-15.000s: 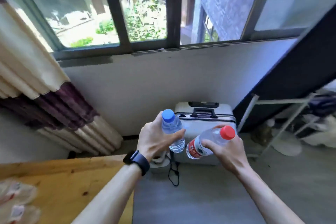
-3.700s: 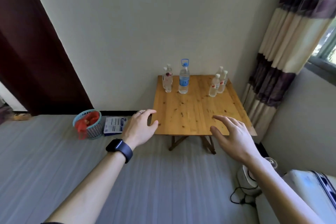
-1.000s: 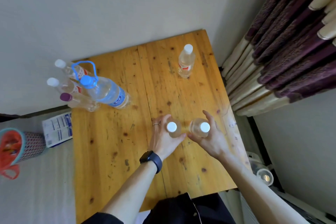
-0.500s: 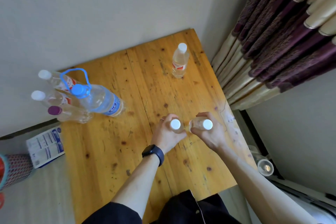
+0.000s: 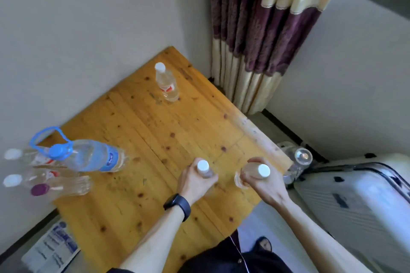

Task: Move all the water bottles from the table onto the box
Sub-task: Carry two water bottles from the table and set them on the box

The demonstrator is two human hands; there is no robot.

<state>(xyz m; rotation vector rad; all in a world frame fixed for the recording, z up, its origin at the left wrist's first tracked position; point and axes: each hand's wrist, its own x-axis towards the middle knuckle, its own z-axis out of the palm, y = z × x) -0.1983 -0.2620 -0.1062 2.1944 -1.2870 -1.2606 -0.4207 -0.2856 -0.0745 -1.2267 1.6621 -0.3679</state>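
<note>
My left hand [image 5: 195, 182] grips a small white-capped water bottle [image 5: 203, 167] above the wooden table [image 5: 155, 139]. My right hand [image 5: 264, 184] grips another white-capped bottle [image 5: 257, 172] near the table's right edge. One more white-capped bottle [image 5: 166, 82] stands at the table's far side. At the left stands a big bottle with a blue cap and handle [image 5: 88, 157], with three small bottles [image 5: 44, 179] beside it, one purple-capped. The silver suitcase [image 5: 359, 201], the box, lies on the floor at the right.
A striped purple and cream curtain [image 5: 255, 40] hangs in the corner beyond the table. A small white round appliance [image 5: 299, 157] sits on the floor between table and suitcase. A printed blue-and-white package [image 5: 51, 248] lies on the floor at lower left.
The two held bottles have moved apart and toward the table's right edge. My view has swung to the right, so the suitcase now shows and the left bottles sit nearer the frame's edge.
</note>
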